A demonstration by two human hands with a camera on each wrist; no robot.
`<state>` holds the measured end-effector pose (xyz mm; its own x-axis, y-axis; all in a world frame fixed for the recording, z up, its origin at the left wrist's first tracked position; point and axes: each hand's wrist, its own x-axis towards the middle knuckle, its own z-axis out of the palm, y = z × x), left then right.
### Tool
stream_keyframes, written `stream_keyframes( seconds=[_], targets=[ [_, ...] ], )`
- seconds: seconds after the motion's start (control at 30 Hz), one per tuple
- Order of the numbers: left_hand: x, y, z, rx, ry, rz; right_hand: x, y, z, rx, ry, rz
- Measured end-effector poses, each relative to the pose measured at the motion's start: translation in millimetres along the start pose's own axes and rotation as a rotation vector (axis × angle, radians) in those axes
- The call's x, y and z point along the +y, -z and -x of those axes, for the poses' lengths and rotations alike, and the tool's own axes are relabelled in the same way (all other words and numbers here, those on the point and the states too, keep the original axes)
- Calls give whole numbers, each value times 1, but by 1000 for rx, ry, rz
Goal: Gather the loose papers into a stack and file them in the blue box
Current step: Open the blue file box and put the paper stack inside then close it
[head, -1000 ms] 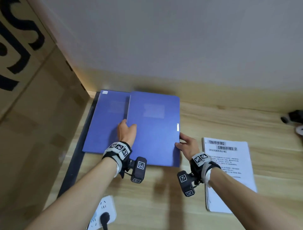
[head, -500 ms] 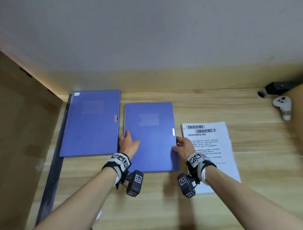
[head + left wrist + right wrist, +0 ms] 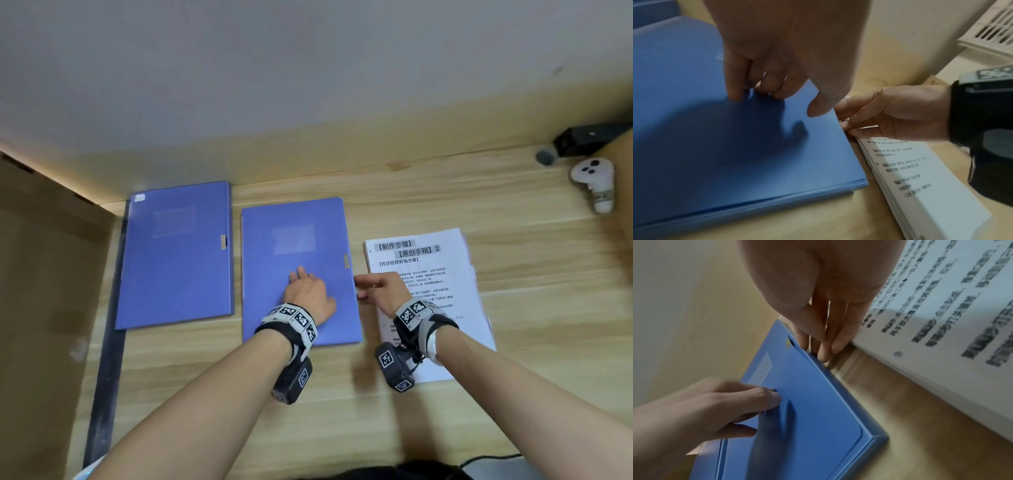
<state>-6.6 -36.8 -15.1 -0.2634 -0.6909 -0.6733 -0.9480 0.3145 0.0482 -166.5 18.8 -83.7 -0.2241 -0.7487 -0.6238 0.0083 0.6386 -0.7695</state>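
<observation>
A shut blue box [image 3: 308, 233] lies flat on the wooden desk, with a small metal clasp on its right edge. My left hand [image 3: 303, 287] rests on its lid, bent fingertips [image 3: 735, 91] pressing the blue surface [image 3: 715, 146]. My right hand [image 3: 376, 287] reaches from the right, and its straight fingers [image 3: 824, 353] touch the box's right side edge [image 3: 818, 363] just below the clasp. A stack of printed white papers [image 3: 435, 270] lies right beside the box, partly under my right wrist, its sheets slightly fanned.
A second blue box [image 3: 174, 253] lies to the left, beside a black strip [image 3: 109, 342] and a cardboard wall [image 3: 44, 308]. A white controller [image 3: 594, 185] and a black device [image 3: 589, 138] sit at the far right. A white slatted basket [image 3: 992, 29] stands behind.
The box has moved right, off the second blue box, and now lies flat next to the papers. My left hand has shifted from its left edge onto the lid.
</observation>
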Motion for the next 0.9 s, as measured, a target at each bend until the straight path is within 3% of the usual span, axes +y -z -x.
stream_keyframes(
  seconds=[0.23, 0.47, 0.63, 0.8, 0.9],
  targets=[
    [30, -3, -19, -66, 123, 51, 6, 31, -4, -7, -19, -10],
    [45, -1, -37, 15, 266, 246, 2, 56, -8, -11, -9, -55],
    [37, 3, -24, 4, 365, 619, 1, 52, -17, -26, 51, -21],
    [21, 23, -3, 7, 426, 1121, -21, 23, -23, -24, 289, 245],
    [6, 44, 12, -60, 421, 1261, -39, 3, -12, -190, 395, 406]
  ],
)
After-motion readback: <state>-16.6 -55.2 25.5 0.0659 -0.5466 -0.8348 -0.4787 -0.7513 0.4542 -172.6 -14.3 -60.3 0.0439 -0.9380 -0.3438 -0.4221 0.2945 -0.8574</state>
